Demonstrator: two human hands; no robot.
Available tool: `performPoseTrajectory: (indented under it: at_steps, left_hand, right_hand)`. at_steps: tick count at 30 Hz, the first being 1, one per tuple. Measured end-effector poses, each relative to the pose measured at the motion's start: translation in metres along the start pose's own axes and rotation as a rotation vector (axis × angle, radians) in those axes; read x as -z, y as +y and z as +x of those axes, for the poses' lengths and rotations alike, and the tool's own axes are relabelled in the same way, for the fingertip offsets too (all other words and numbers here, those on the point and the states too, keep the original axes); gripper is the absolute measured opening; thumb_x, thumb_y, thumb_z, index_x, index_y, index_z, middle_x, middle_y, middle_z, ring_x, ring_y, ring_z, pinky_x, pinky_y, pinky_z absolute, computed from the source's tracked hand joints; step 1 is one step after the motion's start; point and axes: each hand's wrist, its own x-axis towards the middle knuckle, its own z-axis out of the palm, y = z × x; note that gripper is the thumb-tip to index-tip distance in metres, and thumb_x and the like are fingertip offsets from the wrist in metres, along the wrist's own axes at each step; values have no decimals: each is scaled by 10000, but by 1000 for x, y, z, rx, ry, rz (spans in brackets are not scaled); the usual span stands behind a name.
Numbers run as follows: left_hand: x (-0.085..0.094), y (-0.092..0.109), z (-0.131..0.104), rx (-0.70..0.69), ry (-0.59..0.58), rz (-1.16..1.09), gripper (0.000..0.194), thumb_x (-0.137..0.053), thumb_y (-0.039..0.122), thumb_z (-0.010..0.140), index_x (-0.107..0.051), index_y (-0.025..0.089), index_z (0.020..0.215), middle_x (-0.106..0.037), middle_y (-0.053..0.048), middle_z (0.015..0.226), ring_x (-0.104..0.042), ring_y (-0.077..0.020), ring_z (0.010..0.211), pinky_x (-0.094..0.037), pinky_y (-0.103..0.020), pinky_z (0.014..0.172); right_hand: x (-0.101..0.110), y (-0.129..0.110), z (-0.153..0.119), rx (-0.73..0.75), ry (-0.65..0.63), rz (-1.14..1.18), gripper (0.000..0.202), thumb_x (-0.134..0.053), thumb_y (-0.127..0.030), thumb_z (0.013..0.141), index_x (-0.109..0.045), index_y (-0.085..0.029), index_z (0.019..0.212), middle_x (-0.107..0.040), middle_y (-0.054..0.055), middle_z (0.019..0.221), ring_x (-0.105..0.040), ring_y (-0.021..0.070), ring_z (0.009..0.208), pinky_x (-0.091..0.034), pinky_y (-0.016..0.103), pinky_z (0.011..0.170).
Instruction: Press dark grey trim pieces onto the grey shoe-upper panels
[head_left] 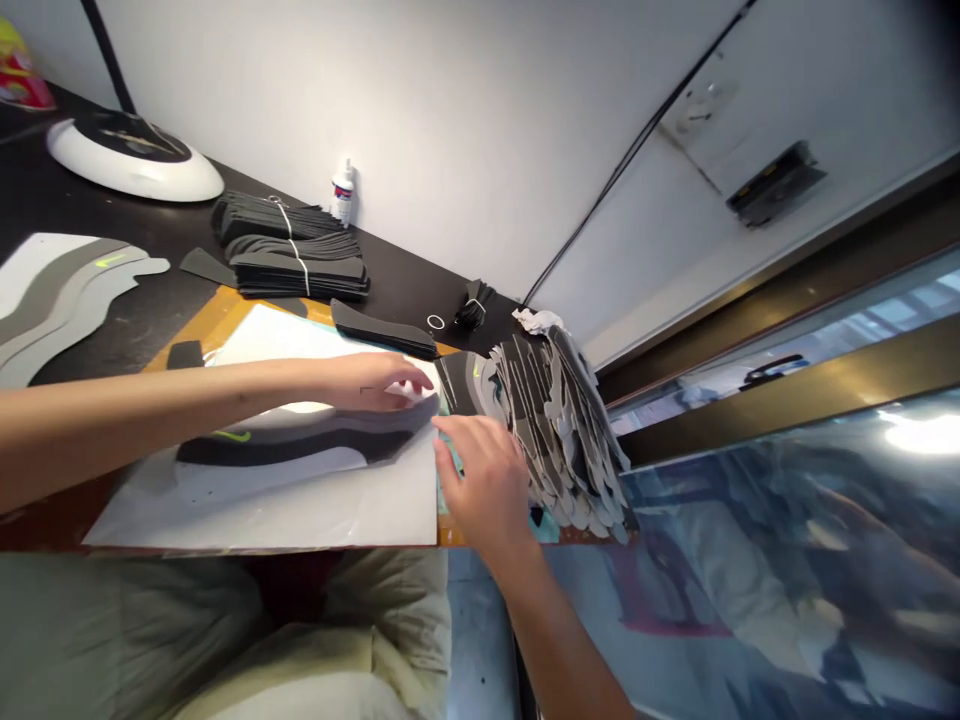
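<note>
A layered grey and black shoe-upper piece [300,446] with a yellow-green swoosh lies on a white sheet [375,505] at the table's front. My left hand [386,382] rests over its upper right part, fingers bent; whether the fingertips grip the edge is hard to make out. My right hand [484,475] hovers at the sheet's right edge, thumb and fingers apart, with nothing in it. Just right of it stands a fanned stack of similar grey pieces [559,430]. A small dark strip stack [384,328] lies behind my left hand.
Banded dark pieces [296,262] lie behind the sheet, near a white bottle [342,192] by the wall. More layered pieces [71,295] are at the left, below a white lamp base [135,165]. A small tied bundle [475,304] sits at the back. Glass [787,540] borders the right.
</note>
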Motion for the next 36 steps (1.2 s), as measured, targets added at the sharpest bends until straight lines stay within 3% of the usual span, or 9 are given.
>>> performPoseTrajectory:
  at_steps: [3, 6, 11, 14, 21, 24, 27, 32, 36]
  left_hand:
    - [16, -4, -11, -59, 106, 141, 343, -550, 367, 950, -670, 185, 1215, -671, -113, 1223, -597, -254, 1129, -454, -314, 944]
    - [43, -12, -38, 76, 144, 191, 295, -509, 340, 984, -700, 171, 1133, -688, -70, 1104, -596, -176, 960, -442, -246, 814]
    - [73, -30, -84, 326, 309, 243, 353, -495, 397, 989, -726, 137, 1052, -682, -23, 966, -550, -125, 842, -380, -204, 727]
    - [73, -43, -96, 393, 437, 250, 398, -506, 461, 973, -718, 131, 1037, -682, -36, 957, -555, -146, 867, -398, -228, 769]
    - [67, -65, -114, 486, 503, 622, 433, -443, 435, 1010, -657, 133, 1234, -566, -117, 1277, -467, -239, 1124, -359, -373, 1045]
    - [70, -70, -119, 521, 542, 615, 434, -431, 455, 1013, -687, 177, 1228, -544, -97, 1338, -454, -243, 1157, -345, -394, 1082]
    - [69, -71, -119, 435, 587, 526, 399, -427, 443, 1026, -734, 209, 1125, -622, -72, 1257, -515, -216, 1108, -360, -377, 1077]
    - [57, -72, -99, 150, 368, 418, 426, -426, 390, 1048, -581, 205, 1399, -510, -88, 1520, -446, -223, 1398, -331, -388, 1180]
    - [55, -74, -67, 84, 240, 452, 485, -462, 424, 1024, -534, 222, 1459, -436, -84, 1577, -383, -245, 1471, -284, -382, 1225]
  right_hand:
    - [-10, -9, 32, 83, -5, 142, 292, -467, -186, 993, -734, -228, 1102, -769, 26, 991, -632, 212, 956, -442, 355, 924]
    - [-33, -17, 60, 163, -46, 251, 297, -479, -136, 960, -725, -222, 1104, -753, 26, 1062, -617, 205, 1009, -425, 342, 946]
    - [-69, -27, 74, 302, -144, 365, 214, -569, -284, 992, -719, -215, 1128, -694, 55, 1205, -578, 210, 1143, -390, 351, 1049]
    - [-81, -24, 70, 303, -215, 447, 205, -613, -322, 983, -713, -232, 1137, -674, 54, 1258, -569, 202, 1195, -390, 356, 1076]
    - [-86, -19, 68, 207, -262, 593, 162, -630, -237, 963, -734, -227, 1087, -691, 47, 1136, -597, 176, 1103, -454, 331, 1018]
    - [-88, -23, 66, 157, -260, 606, 174, -659, -209, 933, -742, -239, 1083, -684, 43, 1123, -586, 187, 1090, -459, 337, 1001]
    - [-90, -25, 65, 124, -260, 614, 190, -675, -196, 912, -748, -252, 1079, -676, 40, 1123, -577, 196, 1082, -459, 342, 989]
    - [-90, -26, 65, 118, -261, 622, 192, -676, -178, 901, -750, -248, 1063, -678, 37, 1115, -575, 200, 1070, -452, 347, 986]
    - [-90, -26, 65, 117, -276, 606, 197, -668, -179, 903, -743, -259, 1066, -673, 32, 1121, -573, 198, 1067, -450, 344, 983]
